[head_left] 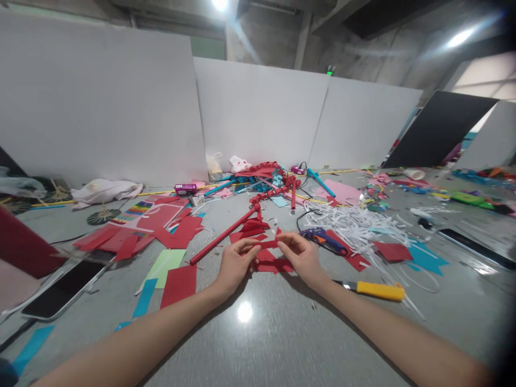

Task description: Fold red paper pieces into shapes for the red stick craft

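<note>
Between my two hands a narrow red paper strip [267, 244] is stretched level, just above the table. My left hand [238, 260] pinches its left end between thumb and fingers. At the other end, my right hand [301, 257] is closed on the strip, and a small bit of red paper sticks up by its fingertips. Several red paper pieces [278, 265] lie beneath and behind the hands. Left of them rests a long red paper tube [220, 236]. A dark blue glue gun [325, 238] lies just beyond my right hand.
A yellow-handled utility knife [379, 291] lies by my right forearm. White paper shreds [355, 228] spread at the right. Red sheets [179, 285], a green sheet [167, 266] and a tablet [68, 285] are at the left. A phone [479, 248] lies far right. White panels [262, 113] stand behind.
</note>
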`<state>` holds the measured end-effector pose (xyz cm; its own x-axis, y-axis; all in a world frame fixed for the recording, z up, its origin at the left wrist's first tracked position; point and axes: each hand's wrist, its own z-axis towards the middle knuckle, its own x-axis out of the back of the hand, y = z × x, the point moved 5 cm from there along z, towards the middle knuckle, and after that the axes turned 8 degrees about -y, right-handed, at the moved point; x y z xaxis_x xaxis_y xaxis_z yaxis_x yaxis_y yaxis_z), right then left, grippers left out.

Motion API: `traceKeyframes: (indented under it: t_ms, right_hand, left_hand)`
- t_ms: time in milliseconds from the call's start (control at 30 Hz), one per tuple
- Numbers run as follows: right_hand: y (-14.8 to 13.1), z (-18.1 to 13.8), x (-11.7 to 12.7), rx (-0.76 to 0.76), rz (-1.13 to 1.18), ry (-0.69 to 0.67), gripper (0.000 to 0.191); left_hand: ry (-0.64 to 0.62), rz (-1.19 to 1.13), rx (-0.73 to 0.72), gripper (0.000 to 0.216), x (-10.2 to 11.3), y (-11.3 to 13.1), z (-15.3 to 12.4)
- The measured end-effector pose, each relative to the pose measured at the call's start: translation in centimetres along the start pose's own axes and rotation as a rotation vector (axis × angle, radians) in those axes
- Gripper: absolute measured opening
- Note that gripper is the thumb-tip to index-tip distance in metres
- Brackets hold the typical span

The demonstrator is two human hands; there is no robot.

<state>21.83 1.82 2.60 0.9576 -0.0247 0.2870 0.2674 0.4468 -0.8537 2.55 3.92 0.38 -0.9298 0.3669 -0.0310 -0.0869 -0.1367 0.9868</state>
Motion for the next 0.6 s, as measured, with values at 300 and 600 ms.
traceKeyframes:
  t_ms: [300,600]
  right_hand:
    - [0.3,0.0,-0.4,-0.041,-0.086,-0.079,0.020]
    - [-1.3,-0.3,-0.5,0.100,-0.273,-0.101,0.012]
  left_hand:
    - [0.010,-0.001,0.016,0.031,-0.2,0.3,-0.2]
    - [0.156,0.004,-0.004,0.038,0.9,-0.1,0.0]
